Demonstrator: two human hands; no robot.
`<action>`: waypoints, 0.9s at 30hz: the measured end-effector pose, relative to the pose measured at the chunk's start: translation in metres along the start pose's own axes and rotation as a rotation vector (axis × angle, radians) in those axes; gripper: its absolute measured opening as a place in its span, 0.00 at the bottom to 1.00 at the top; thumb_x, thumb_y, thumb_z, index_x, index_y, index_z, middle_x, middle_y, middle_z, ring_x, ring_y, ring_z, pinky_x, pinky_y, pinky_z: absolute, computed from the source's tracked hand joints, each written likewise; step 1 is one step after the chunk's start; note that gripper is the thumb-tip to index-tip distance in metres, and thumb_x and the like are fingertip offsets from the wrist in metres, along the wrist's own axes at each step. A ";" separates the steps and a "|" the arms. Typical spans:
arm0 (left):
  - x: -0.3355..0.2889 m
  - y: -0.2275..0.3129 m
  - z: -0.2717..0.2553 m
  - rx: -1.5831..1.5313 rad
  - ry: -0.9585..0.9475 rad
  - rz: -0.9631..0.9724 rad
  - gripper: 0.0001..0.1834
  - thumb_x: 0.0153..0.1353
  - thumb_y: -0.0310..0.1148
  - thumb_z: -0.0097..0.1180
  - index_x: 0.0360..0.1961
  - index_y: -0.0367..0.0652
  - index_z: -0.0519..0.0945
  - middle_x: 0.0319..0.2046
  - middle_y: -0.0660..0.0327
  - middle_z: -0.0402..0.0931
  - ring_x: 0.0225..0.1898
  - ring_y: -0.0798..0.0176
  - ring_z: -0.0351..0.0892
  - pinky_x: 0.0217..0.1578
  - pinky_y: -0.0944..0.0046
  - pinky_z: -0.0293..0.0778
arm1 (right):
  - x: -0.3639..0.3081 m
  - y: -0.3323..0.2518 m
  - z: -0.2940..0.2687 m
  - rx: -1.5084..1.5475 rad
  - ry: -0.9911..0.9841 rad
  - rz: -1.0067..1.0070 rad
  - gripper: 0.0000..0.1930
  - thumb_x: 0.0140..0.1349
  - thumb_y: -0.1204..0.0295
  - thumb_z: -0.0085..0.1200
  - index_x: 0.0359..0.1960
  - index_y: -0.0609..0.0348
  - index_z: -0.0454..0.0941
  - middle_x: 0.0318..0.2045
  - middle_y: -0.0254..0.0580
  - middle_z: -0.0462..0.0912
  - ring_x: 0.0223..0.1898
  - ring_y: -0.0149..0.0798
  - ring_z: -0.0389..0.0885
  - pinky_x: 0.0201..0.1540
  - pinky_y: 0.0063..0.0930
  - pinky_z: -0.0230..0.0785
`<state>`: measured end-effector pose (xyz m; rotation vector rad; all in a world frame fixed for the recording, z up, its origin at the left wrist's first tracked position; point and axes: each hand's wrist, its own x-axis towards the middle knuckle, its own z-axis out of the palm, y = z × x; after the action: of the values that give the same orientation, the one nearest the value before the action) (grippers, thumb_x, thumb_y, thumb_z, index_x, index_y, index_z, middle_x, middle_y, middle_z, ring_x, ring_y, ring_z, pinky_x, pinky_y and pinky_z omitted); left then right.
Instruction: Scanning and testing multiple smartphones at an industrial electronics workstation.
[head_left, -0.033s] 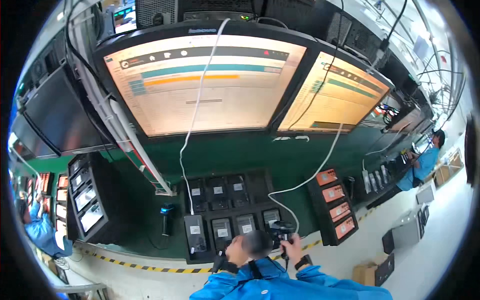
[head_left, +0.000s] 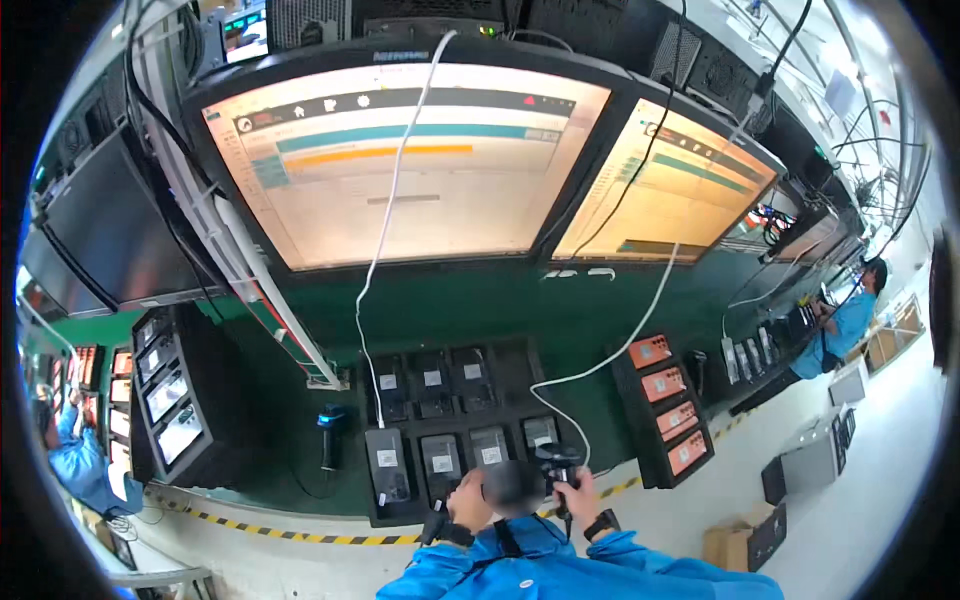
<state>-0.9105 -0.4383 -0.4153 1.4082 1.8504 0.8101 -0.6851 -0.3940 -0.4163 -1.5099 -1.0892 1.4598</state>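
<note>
My left hand (head_left: 468, 502) is curled over the front edge of a black tray (head_left: 410, 425), its fingertips partly behind a blurred dark round patch. To its right, my right hand (head_left: 577, 498) is closed on a black device (head_left: 558, 462) whose shape is hard to make out. A white cable (head_left: 640, 345) runs down beside this device. The tray holds two rows of dark phones with white labels. At the front left, one phone (head_left: 388, 460) rests raised, with another white cable (head_left: 375, 330) at its top end. What my left fingers grip is hidden.
A black rack with orange phones (head_left: 662, 385) stands to the right, and a rack with phones (head_left: 170, 390) to the left. A handheld scanner (head_left: 329, 435) lies on the green mat (head_left: 270, 420). Two monitors (head_left: 400, 170) stand behind. Co-workers in blue are at both sides.
The view has shifted very slightly. My right hand and the black device have moved a little to the left; my left hand looks the same.
</note>
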 end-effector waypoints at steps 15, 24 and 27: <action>-0.018 0.012 0.034 0.416 -0.195 0.109 0.36 0.47 0.40 0.59 0.59 0.42 0.63 0.61 0.42 0.55 0.29 0.45 0.81 0.28 0.50 0.77 | -0.017 -0.031 0.047 -0.046 -0.213 0.087 0.14 0.53 0.80 0.55 0.38 0.58 0.64 0.22 0.36 0.74 0.16 0.27 0.71 0.16 0.20 0.62; -0.023 0.010 0.026 0.174 -0.178 -0.014 0.35 0.48 0.38 0.58 0.59 0.44 0.63 0.63 0.39 0.50 0.34 0.37 0.78 0.35 0.48 0.76 | -0.013 -0.033 0.059 0.037 -0.179 0.058 0.15 0.53 0.80 0.55 0.39 0.59 0.63 0.23 0.37 0.74 0.18 0.28 0.72 0.16 0.21 0.62; -0.023 0.006 0.039 0.243 -0.189 0.038 0.37 0.47 0.39 0.58 0.60 0.47 0.62 0.62 0.35 0.49 0.33 0.38 0.79 0.32 0.48 0.77 | -0.010 -0.028 0.056 0.026 -0.204 0.075 0.15 0.53 0.80 0.56 0.38 0.59 0.63 0.24 0.38 0.75 0.18 0.28 0.72 0.16 0.21 0.62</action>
<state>-0.8708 -0.4564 -0.4302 1.6143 1.8254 0.4618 -0.7432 -0.3958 -0.3898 -1.4203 -1.1375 1.7031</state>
